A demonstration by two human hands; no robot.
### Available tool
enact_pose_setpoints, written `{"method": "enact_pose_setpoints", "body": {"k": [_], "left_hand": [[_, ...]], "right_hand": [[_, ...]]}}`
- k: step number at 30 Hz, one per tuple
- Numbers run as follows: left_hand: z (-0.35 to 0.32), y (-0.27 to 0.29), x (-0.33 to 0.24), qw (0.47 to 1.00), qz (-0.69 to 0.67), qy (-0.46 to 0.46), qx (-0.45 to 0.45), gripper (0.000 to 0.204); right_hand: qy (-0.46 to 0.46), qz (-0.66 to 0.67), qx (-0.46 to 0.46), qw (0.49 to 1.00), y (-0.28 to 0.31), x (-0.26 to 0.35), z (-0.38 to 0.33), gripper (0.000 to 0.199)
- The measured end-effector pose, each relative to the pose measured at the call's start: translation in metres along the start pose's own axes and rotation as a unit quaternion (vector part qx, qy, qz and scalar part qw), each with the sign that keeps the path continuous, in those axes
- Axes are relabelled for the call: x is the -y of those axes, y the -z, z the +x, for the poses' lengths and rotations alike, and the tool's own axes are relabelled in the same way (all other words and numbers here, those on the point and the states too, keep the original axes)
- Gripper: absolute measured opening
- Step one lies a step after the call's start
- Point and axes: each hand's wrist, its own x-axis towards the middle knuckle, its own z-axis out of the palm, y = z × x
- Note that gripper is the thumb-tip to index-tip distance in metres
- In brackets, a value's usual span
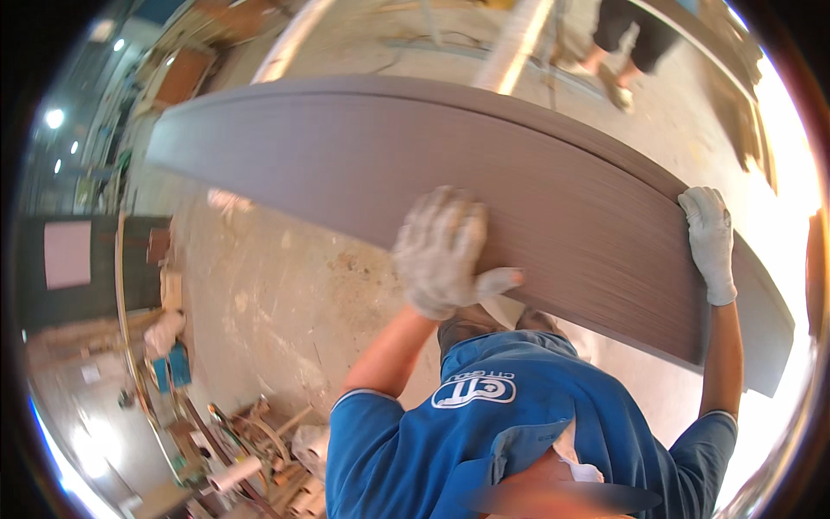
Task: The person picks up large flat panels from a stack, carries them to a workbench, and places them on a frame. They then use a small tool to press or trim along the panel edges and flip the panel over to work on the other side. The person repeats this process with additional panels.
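Floor below, panel under left hand

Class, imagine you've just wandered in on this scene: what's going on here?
A person in a blue shirt is handling a long, dark grey-brown panel with gloved hands. The left hand lies on its broad face, thumb spread; the right hand is on it near its right end, though its grip is unclear. Beyond the panel stands another person, seen only in part. A jumble of pieces lies at the lower left.
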Motion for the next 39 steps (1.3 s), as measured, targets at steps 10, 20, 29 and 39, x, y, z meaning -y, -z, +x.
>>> {"method": "enact_pose_setpoints", "body": {"k": [10, 20, 29, 39], "left_hand": [[-0.006, 0.044, 0.091, 0.959, -0.225, -0.172, -0.020, 0.060], [0.057, 0.075, 0.325, 0.997, -0.052, -0.023, 0.054, 0.051], [0.182, 0.022, 0.414, 0.873, -0.084, 0.055, 0.478, 0.063], [0.211, 0.021, 0.441, 0.811, -0.109, 0.003, 0.574, 0.068]], "right_hand": [[0.133, 0.061, -0.049, 0.988, -0.129, 0.206, 0.179, 0.034], [-0.017, 0.164, 0.209, 0.964, -0.166, 0.230, 0.237, 0.052], [-0.059, 0.147, 0.197, 0.968, -0.157, 0.245, 0.229, 0.049], [-0.076, 0.118, 0.210, 0.968, -0.125, 0.274, 0.237, 0.044]]}}
